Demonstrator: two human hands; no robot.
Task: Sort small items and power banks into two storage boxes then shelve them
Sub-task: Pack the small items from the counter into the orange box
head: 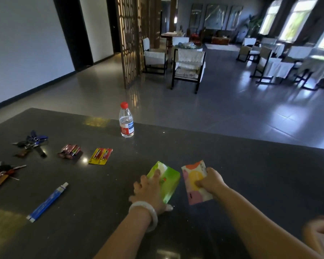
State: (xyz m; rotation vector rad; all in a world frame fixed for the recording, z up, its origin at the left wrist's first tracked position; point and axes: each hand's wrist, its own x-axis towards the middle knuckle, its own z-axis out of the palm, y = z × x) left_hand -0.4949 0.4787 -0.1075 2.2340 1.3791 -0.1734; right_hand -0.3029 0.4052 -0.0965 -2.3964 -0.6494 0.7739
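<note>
Nearest: left hand [148,191], white bangle on wrist, fingers spread and lying on a green tissue pack [166,181], thumb tucked under its near edge. Right hand [209,181] grips a pink/orange tissue pack [194,179], just right of the green pack. Both on the dark countertop [251,174]. Left of the green pack: blue tube [48,201], 2 key bunches [2,173] [31,143], dark battery pack [70,151], yellow battery card [101,156]. Beyond the green pack: water bottle [126,121], red cap, upright near the far edge.
</note>
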